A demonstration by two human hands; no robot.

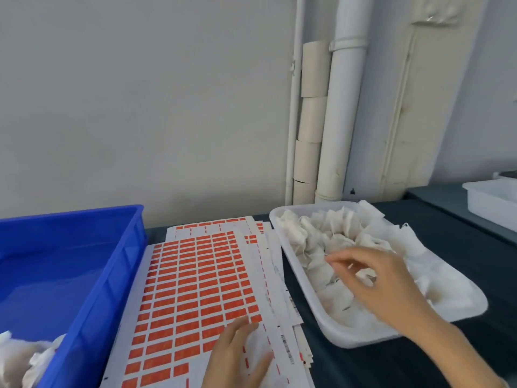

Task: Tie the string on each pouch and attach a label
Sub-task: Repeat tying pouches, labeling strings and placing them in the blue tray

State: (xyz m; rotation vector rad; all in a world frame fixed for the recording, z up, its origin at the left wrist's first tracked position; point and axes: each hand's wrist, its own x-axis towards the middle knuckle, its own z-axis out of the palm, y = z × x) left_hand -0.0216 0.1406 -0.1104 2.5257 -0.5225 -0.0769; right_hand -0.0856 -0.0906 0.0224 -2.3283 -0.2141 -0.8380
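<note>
L hand (237, 357) flat on label sheet (195, 275); R hand (383, 278) loose over pouches (321, 236) in tray (344, 338).

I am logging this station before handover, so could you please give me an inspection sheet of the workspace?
Surface: dark table, largely covered.
Job's things: white tray piled with white pouches; stacked label sheets with orange labels, some gone from the top sheet; blue crate with a few pouches in its near corner.
Clutter: second white tray at the far right.
Grippers: left hand lies flat on the label sheets over something white; right hand reaches into the white tray, grip blurred.
Cables: nothing seen.
Surroundings: white wall, white pipe, stacked cardboard rolls.
</note>
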